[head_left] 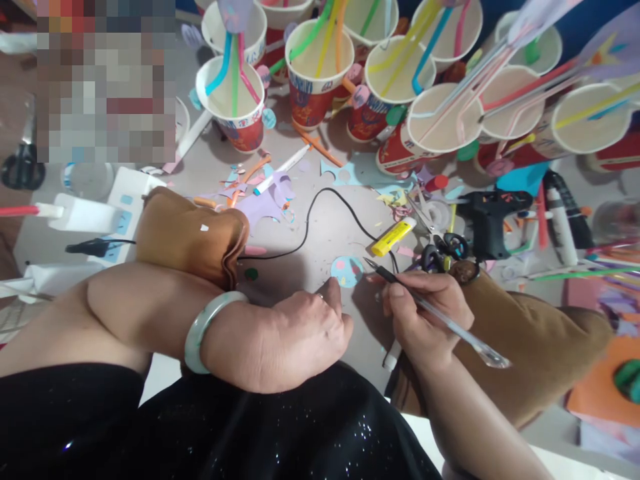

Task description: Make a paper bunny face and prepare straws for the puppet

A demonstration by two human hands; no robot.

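Note:
A light blue paper circle with pink and yellow dots lies on the table between my hands. My left hand, with a pale jade bangle on its wrist, is curled, and its index fingertip presses the circle's lower edge; the thumb is hidden. Gripped in my right hand is a gel pen with a clear barrel and black grip. Its tip points at the circle's right edge, seemingly just above the table. Close by, a yellow utility knife rests beyond the pen tip.
Several paper cups with coloured straws line the back. A black glue gun and scissors lie to the right. Paper scraps and a black cord cross the middle. A power strip sits left; brown cushions flank my arms.

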